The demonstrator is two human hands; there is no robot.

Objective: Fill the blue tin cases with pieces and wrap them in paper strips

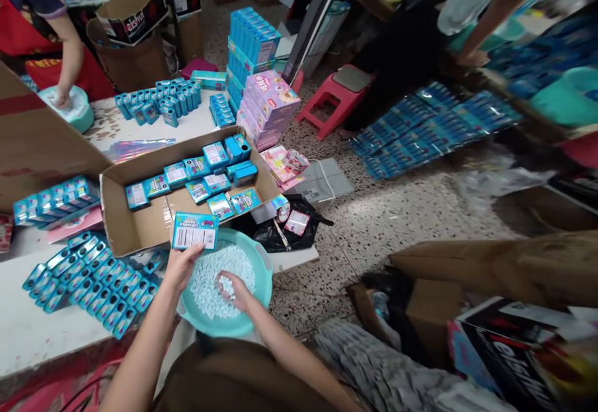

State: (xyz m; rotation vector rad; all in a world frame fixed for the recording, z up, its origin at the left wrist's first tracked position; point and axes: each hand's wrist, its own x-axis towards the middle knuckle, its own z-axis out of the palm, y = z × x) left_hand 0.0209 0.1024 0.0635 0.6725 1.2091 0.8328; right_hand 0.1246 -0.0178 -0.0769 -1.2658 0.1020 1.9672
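My left hand (185, 263) is closed on the lower edge of a small blue box (195, 231), whose white printed panel faces me. Below and right of it, my right hand (235, 291) is cupped around some small white pellets (227, 287). That hand is inside a turquoise basin (264, 275), over a bed of the same pellets. Just beyond the basin lies a shallow cardboard carton (154, 228) with several blue boxes (215, 155) inside. Rows of blue boxes with dark round openings (100, 281) stand to the left of my left hand.
More blue boxes (159, 100) and a stack of purple boxes (268, 103) occupy the table's far end. A red stool (334, 97) stands on the speckled floor. Another person's hand (62, 97) is in a basin at upper left; a second person works at upper right.
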